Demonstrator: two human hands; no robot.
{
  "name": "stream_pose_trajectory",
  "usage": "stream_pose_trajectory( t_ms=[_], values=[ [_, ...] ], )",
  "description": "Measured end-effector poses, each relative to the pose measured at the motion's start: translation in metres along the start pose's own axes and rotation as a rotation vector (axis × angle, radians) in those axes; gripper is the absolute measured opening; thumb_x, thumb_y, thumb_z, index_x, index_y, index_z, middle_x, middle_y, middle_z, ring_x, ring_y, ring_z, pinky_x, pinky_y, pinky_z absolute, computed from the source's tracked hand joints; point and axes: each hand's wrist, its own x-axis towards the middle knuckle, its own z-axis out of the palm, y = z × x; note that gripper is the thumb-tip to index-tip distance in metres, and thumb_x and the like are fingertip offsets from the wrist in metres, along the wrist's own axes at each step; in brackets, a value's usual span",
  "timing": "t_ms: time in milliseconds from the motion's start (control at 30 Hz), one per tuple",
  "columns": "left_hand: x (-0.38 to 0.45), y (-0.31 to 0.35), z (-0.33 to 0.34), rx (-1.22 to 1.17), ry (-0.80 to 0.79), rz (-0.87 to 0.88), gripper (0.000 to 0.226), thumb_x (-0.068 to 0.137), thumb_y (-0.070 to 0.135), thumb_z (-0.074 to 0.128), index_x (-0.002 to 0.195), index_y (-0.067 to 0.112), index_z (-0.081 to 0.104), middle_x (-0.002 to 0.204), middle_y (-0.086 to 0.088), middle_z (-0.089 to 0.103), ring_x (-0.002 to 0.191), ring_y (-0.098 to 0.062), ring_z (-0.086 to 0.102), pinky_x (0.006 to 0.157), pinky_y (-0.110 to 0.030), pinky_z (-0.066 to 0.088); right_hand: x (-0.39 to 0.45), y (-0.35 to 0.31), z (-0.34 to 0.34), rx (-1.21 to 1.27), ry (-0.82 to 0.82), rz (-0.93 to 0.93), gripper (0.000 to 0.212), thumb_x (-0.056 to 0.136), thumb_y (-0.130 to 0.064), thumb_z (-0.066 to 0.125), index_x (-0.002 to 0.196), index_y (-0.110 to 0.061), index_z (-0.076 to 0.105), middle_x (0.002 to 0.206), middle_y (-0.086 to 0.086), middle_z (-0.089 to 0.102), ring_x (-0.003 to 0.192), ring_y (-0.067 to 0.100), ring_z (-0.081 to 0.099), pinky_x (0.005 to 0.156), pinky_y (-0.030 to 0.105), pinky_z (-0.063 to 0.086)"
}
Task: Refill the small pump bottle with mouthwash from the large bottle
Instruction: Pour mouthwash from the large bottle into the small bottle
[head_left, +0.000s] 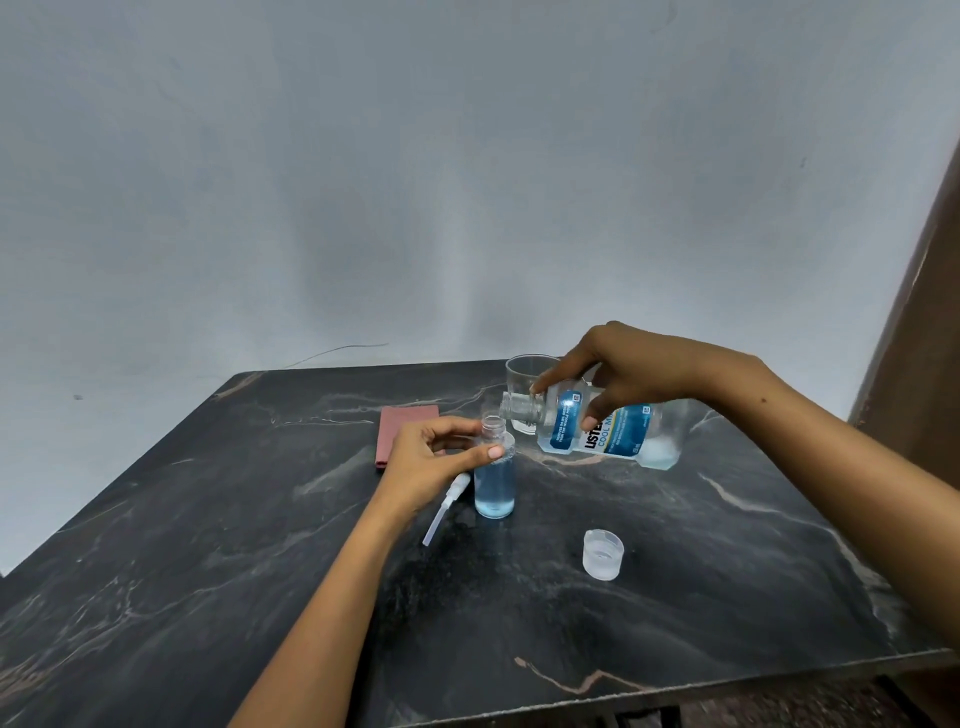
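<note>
Pouring from the large Listerine bottle (597, 427), tipped almost flat in the right hand (644, 371), with fingers wrapped around its shoulder and the thumb pressed on the label. Mouth of it hanging just at 1 o'clock above the open neck of the small pump bottle (494, 470), apparently not touching. Steadying that small bottle with the left hand (434, 457), thumb and forefinger pinched narrow at the neck; standing upright near the middle of the dark marble table (208, 571), already holding blue mouthwash to well over half.

Possible to spill here: narrow neck, wide mouth, so a stream missing slightly would run down the glass and over the left fingers. Only little liquid left in the big bottle, pooled low along its lower side, so probably more tilt needed, and then a sudden gulp likely. Also possible to overfill, with no room left for the pump stem.

Lying just at 7 o'clock of the small bottle, the pump head with its tube (447, 506), partly under the left wrist; easy to knock. Standing well apart at 4 o'clock, the clear cap (602, 553), open side up. Behind at 12 to 1 o'clock, a drinking glass (524, 376), close under the right hand; at 10 o'clock a folded reddish cloth (400, 423). Free room wide at 8 o'clock; front edge of table far from all.
</note>
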Motion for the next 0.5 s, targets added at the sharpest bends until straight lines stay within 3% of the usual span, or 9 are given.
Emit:
stream_pose_trajectory(
  t_ms=[233,367,500],
  values=[
    [0.000,0.000,0.001,-0.010,-0.007,0.006,0.029,0.053,0.037,0.086,0.081,0.035,0.078,0.088,0.004,0.077,0.086,-0.012,0.072,0.074,-0.021,0.057,-0.018,0.027,0.030,0.339,0.089,0.001,0.055,0.074,-0.009,0.078,0.116,-0.040,0.063,0.118,-0.015,0.067,0.101,-0.005,0.063,0.091,0.022,0.052],
    [0.001,-0.002,0.000,-0.005,-0.016,0.008,0.038,0.052,0.040,0.086,0.087,0.028,0.077,0.091,0.000,0.077,0.090,-0.017,0.072,0.079,-0.027,0.058,-0.031,0.042,0.052,0.595,0.270,0.023,0.054,0.070,-0.007,0.081,0.111,-0.039,0.067,0.108,-0.003,0.072,0.094,0.027,0.070,0.085,0.040,0.057],
    [0.000,0.000,0.000,-0.004,-0.020,0.015,0.029,0.053,0.039,0.085,0.081,0.037,0.077,0.087,0.006,0.077,0.084,-0.008,0.072,0.072,-0.018,0.055,-0.035,0.047,0.079,0.858,0.524,0.046,0.056,0.066,-0.013,0.080,0.115,-0.025,0.057,0.116,0.010,0.065,0.105,0.021,0.065,0.090,0.035,0.055]
  ],
)
